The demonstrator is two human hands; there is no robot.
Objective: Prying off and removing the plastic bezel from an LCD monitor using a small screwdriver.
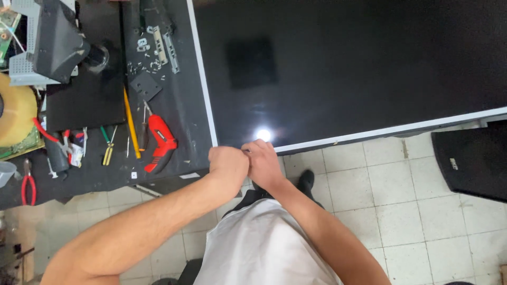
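Both hands, left hand [228,162] and right hand [262,162], are pressing together, fingers curled tight at the black panel [343,68] edge; can't tell what they're gripping.

1. Below your fingers you see a floor [401,211] of pale square tiles with dark grout.
2. Left of your fingers, a black-covered desk [185,105] stands.
3. A light glare [263,135] shines just above them.

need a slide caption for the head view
Both hands, left hand and right hand, grip the near corner of a large black panel beside a red electric screwdriver.
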